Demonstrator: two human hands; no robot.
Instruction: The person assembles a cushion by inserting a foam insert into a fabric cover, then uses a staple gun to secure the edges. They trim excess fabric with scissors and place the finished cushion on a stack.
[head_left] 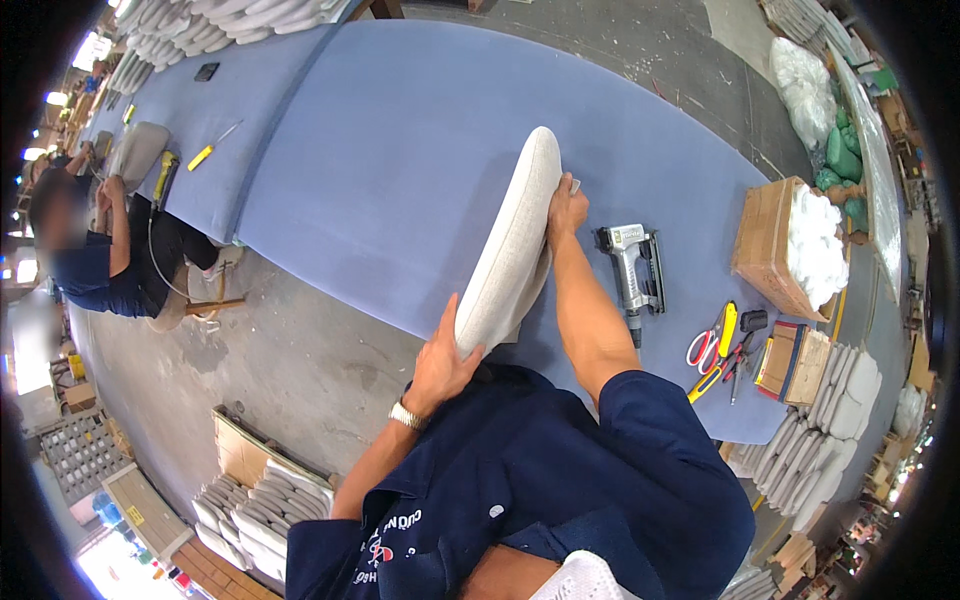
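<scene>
One pale upholstered seat pad [510,245] stands on edge at frame centre on the blue counter [400,150]. The left hand [445,365] has its fingers clasped on the pad's near end; the right hand [566,208] presses its far side. One staple gun [632,272] lies unused at right, suggesting stapling remains. Stacks of similar pads, too many to count, sit lower left and lower right.

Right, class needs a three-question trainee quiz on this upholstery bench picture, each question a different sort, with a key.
1. True or false: the long, pale grey fabric-covered seat cushion lies flat on the blue padded worktable.
2. Which of the hands grips the cushion's near end: A left hand, B right hand?
3. Fill in: the silver pneumatic staple gun lies to the person's ____ of the cushion.

Key: 1 false, it stands on edge; 2 A; 3 right.
</scene>
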